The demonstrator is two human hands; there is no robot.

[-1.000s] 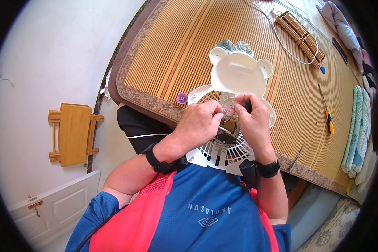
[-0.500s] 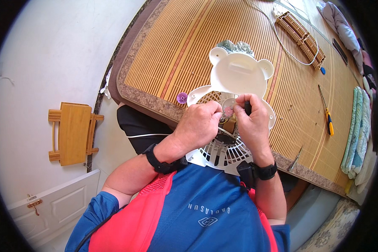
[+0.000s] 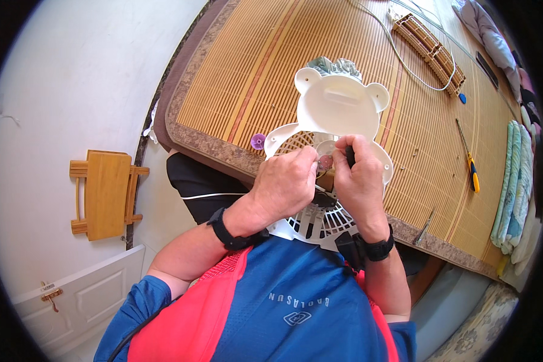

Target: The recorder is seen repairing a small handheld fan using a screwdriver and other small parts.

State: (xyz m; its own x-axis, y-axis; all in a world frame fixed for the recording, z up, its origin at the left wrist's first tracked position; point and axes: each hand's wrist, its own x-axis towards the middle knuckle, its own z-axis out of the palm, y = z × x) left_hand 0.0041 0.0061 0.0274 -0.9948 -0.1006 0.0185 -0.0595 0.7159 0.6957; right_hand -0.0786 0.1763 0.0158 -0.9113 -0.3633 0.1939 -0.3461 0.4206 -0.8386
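A white plastic fan housing shaped like a bear (image 3: 338, 102), with round ears and a slatted grille (image 3: 320, 224), lies opened at the table edge in front of me. Inside it are a round pinkish part (image 3: 324, 161), wires and a dark motor (image 3: 323, 199). My left hand (image 3: 283, 184) is pinched at the left side of the pinkish part; what its fingertips hold is hidden. My right hand (image 3: 361, 178) has its fingers closed on a small black object (image 3: 350, 155) just right of that part. A small purple wheel (image 3: 258, 141) sits left of the housing.
The bamboo-matted table (image 3: 235, 72) holds a yellow-and-blue screwdriver (image 3: 469, 169), slender metal tool (image 3: 424, 226), brown slatted bundle (image 3: 425, 45), white cord, black flat object (image 3: 487, 69) and folded cloths (image 3: 513, 187). A wooden folding stool (image 3: 105, 194) is at left, above a white door panel.
My hands remain at the inner parts, with the right thumb and fingers shifted slightly. The housing and surroundings appear a little further left and up in the picture.
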